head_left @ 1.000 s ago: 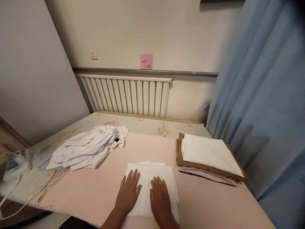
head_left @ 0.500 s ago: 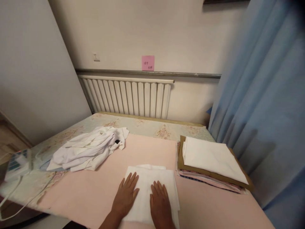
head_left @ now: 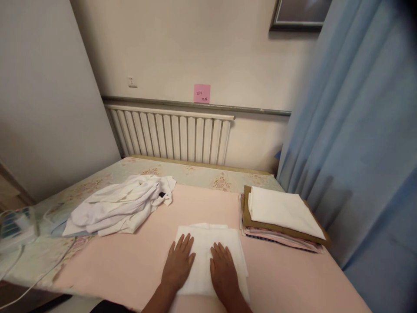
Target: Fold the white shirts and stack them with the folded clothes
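A folded white cloth (head_left: 203,256) lies flat on the pink sheet (head_left: 130,261) in front of me. My left hand (head_left: 178,263) rests palm down on its left side, fingers stretched out. On the right half of the same cloth lies my right hand (head_left: 224,270), also flat with its fingers extended. Neither hand grips anything. Parts of the cloth under both palms are hidden.
To the left sits a crumpled heap of white garments (head_left: 120,206). A stack of folded fabrics (head_left: 280,230) with a white cloth (head_left: 283,208) on top stands at right, by a blue curtain (head_left: 345,130). A power strip (head_left: 19,230) with a cable lies at far left.
The view has tilted upward a little, showing more of the picture frame on the wall. Both hands stay flat on the white cloth, with little visible movement over it.
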Available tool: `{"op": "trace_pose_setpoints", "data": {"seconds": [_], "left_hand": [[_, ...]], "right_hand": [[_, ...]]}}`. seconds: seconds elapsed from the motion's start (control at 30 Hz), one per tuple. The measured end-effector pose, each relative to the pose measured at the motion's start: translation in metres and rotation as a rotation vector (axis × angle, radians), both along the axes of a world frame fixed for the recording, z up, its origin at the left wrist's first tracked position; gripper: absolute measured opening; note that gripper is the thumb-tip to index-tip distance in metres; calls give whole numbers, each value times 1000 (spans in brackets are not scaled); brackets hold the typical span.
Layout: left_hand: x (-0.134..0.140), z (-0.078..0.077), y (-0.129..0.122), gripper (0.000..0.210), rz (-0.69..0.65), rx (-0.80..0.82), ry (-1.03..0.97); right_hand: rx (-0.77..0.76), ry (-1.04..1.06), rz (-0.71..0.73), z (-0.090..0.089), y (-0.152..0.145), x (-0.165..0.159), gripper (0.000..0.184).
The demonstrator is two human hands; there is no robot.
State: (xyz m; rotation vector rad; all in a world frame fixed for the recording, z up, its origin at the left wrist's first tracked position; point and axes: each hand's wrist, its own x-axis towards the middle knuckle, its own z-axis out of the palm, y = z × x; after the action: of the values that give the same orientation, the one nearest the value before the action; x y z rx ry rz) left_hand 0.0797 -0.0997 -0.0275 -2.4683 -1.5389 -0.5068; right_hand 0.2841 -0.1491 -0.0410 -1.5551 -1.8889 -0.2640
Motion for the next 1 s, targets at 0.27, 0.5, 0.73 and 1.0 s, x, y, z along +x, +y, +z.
{"op": "trace_pose_setpoints", "data": {"seconds": [0.27, 0.5, 0.73, 1.0], "left_hand": [[3, 5, -2, 51, 12, -39, -35], [6, 11, -3, 50, 48, -96, -39], [23, 26, 2, 50, 207, -176, -15], [80, 31, 15, 53, -143, -182, -12]], "right_hand": [[-71, -101, -43, 14, 4, 17, 37], [-112, -130, -122, 17, 6, 44, 40], [-127, -108, -202, 15, 6, 45, 40], [-80, -110, -205, 10, 8, 46, 40]]}}
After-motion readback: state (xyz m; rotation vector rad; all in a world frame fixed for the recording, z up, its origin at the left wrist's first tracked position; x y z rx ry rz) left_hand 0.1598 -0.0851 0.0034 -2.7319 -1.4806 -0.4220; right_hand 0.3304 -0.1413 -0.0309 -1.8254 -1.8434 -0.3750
